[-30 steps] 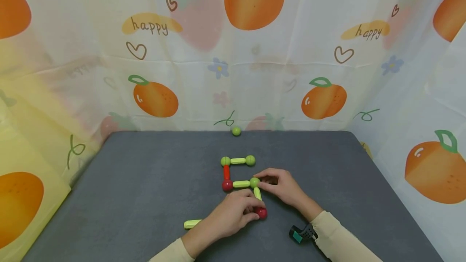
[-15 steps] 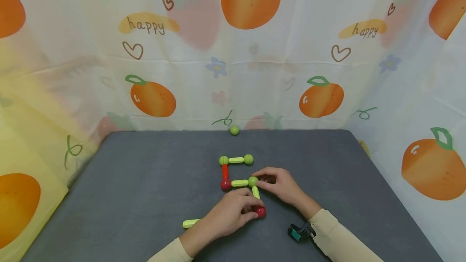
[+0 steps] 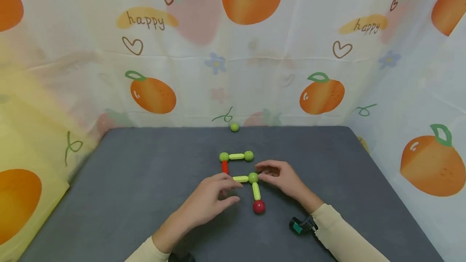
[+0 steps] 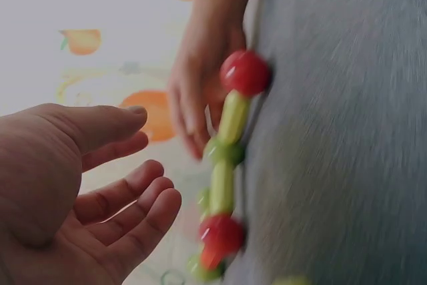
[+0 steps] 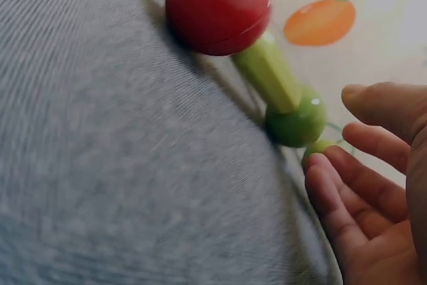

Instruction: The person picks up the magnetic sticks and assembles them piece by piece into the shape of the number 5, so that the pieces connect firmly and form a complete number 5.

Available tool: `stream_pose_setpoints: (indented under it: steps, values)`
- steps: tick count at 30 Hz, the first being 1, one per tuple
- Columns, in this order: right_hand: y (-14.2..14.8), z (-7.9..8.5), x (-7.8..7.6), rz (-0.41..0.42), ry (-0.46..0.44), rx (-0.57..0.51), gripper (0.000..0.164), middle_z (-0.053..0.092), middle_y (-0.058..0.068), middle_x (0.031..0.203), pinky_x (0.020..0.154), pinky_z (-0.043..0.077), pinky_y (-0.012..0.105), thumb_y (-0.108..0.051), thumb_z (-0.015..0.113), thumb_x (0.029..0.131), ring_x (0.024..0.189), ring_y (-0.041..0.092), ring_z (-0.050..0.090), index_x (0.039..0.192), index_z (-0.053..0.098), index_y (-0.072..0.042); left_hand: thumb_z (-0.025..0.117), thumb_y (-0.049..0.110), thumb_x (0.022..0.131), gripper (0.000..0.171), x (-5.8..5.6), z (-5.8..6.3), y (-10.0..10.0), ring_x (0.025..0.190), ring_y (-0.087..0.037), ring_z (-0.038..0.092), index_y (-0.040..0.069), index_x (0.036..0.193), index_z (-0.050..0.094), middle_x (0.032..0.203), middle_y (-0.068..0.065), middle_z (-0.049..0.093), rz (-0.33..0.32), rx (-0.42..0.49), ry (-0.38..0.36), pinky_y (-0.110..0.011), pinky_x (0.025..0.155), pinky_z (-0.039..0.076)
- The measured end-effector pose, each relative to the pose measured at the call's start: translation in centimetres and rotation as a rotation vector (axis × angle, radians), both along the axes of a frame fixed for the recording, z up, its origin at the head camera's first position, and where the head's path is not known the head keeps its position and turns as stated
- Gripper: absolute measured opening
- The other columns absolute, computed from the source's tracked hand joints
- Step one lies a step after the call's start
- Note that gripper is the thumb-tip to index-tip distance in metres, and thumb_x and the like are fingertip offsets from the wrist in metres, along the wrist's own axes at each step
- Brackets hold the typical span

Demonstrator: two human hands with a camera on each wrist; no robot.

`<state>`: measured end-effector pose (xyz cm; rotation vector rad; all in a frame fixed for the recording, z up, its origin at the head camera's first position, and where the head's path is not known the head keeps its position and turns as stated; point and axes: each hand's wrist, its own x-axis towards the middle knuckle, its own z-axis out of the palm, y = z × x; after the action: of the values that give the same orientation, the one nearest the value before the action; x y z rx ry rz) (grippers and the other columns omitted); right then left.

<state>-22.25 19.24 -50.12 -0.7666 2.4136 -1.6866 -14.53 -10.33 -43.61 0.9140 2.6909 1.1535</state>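
Observation:
A chain of balls and sticks lies on the dark table. Its near red ball (image 3: 259,207) joins by a yellow-green stick (image 3: 256,191) to a green ball (image 3: 253,178). From there another yellow-green stick (image 3: 240,179) runs left to a second red ball (image 4: 222,233), covered by my left hand in the head view. A red stick (image 3: 225,167) leads to the far green ball (image 3: 223,157). My left hand (image 3: 209,198) hovers left of the near red ball, fingers loose and apart, holding nothing. My right hand (image 3: 280,179) is beside the middle green ball, thumb and fingers parted.
A loose green ball (image 3: 234,127) sits at the table's back edge, before a fruit-printed curtain (image 3: 262,92). Another yellow-green stick (image 3: 236,156) and green ball (image 3: 248,155) end the chain at the back. A dark wrist strap with a green patch (image 3: 297,227) is on my right wrist.
My left hand has let go of the near red ball and moved left, its forearm now covering the loose yellow-green stick. My right fingers have parted slightly from the middle green ball.

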Motion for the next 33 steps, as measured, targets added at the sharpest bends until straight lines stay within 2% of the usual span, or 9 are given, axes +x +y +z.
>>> stream_pose_setpoints:
  steps: [3, 6, 9, 14, 21, 26, 33]
  values:
    - [0.2, 0.8, 0.5, -0.012, 0.001, 0.002, 0.035, 0.074, 0.013, 0.125, 0.085, 0.061, 0.033, -0.013, 0.078, 0.103, 0.101, 0.022, 0.071, 0.135, 0.073, -0.001, 0.084, 0.019, 0.099, 0.027, 0.1, 0.7, -2.1, 0.089, -0.009, 0.066, 0.019, 0.125, 0.080, 0.118, 0.003, 0.071, 0.021, -0.006, 0.007, -0.039, 0.082, 0.061]
    - [0.7, 1.5, 1.5, -0.018, 0.011, 0.016, 0.037, 0.073, 0.012, 0.122, 0.082, 0.060, 0.033, -0.015, 0.079, 0.103, 0.097, 0.022, 0.070, 0.137, 0.072, -0.002, 0.086, 0.020, 0.097, 0.030, 0.1, 0.9, -4.2, 0.092, -0.017, 0.067, 0.019, 0.126, 0.079, 0.119, 0.004, 0.072, 0.002, -0.021, -0.022, -0.038, 0.083, 0.060]
    - [1.2, 1.8, 2.9, -0.022, 0.021, 0.012, 0.038, 0.072, 0.014, 0.121, 0.080, 0.059, 0.034, -0.015, 0.079, 0.102, 0.093, 0.023, 0.070, 0.137, 0.072, -0.001, 0.089, 0.024, 0.095, 0.035, 0.1, 0.5, -6.3, 0.095, -0.021, 0.067, 0.016, 0.127, 0.078, 0.116, 0.004, 0.072, -0.029, -0.036, -0.080, -0.035, 0.083, 0.058]
    - [1.9, 2.1, 5.2, -0.046, 0.021, -0.008, 0.037, 0.072, 0.018, 0.120, 0.080, 0.060, 0.034, -0.013, 0.081, 0.101, 0.093, 0.023, 0.070, 0.134, 0.072, -0.002, 0.092, 0.028, 0.091, 0.033, 0.3, -0.3, -8.8, 0.093, -0.016, 0.066, 0.017, 0.120, 0.080, 0.106, 0.004, 0.072, -0.049, -0.039, -0.175, -0.032, 0.082, 0.058]
    - [1.5, 1.7, 6.8, -0.020, 0.082, -0.034, 0.035, 0.071, 0.018, 0.114, 0.080, 0.061, 0.034, -0.011, 0.083, 0.099, 0.092, 0.022, 0.069, 0.131, 0.073, -0.002, 0.093, 0.022, 0.090, 0.018, 0.6, -0.5, -10.1, 0.083, -0.012, 0.065, 0.022, 0.103, 0.081, 0.097, 0.005, 0.072, -0.088, -0.017, -0.186, -0.031, 0.075, 0.058]
    - [1.1, 1.1, 7.1, 0.000, 0.122, -0.058, 0.034, 0.069, 0.015, 0.110, 0.079, 0.061, 0.033, -0.007, 0.084, 0.097, 0.091, 0.022, 0.067, 0.129, 0.075, -0.003, 0.094, 0.023, 0.088, 0.021, 0.5, -0.5, -10.1, 0.081, -0.009, 0.063, 0.022, 0.103, 0.080, 0.095, 0.007, 0.070, -0.088, -0.046, -0.217, -0.029, 0.073, 0.057]
    - [0.6, 0.1, 7.5, 0.043, 0.203, 0.018, 0.035, 0.071, 0.004, 0.114, 0.078, 0.061, 0.035, -0.015, 0.087, 0.096, 0.090, 0.020, 0.068, 0.129, 0.076, -0.015, 0.096, 0.015, 0.083, 0.026, 0.5, -1.2, -10.3, 0.077, -0.009, 0.063, 0.025, 0.098, 0.078, 0.088, 0.010, 0.068, -0.108, -0.079, -0.226, -0.029, 0.071, 0.056]
